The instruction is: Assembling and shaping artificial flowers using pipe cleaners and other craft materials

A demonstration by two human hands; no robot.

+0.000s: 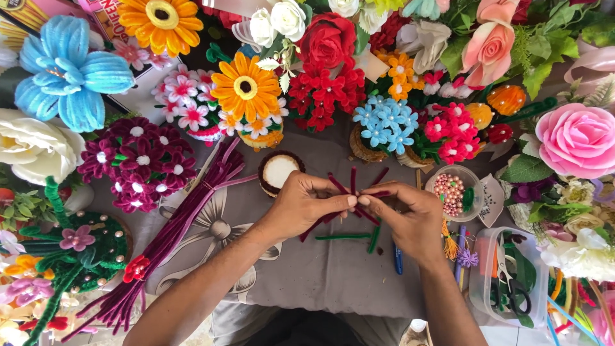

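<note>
While both hands meet above the middle of the tabletop [307, 269], the left hand [301, 205] and right hand [410, 214] each pinch shut on a cluster of dark maroon pipe cleaners [352, 186], whose ends fan upward between the fingertips. Green pipe cleaner pieces [346, 236] lie just below the hands on the grey cloth. A long bundle of maroon pipe cleaners [173, 237] stretches toward the left edge. A small cup of pink beads [451, 192] sits just right of the hands, near the far edge lined with craft flowers [246, 90].

Our left hand [301, 205] and right hand [410, 214] meet at the fingertips, fingers [333, 202] pinched, forearms angling inward from below.
</note>
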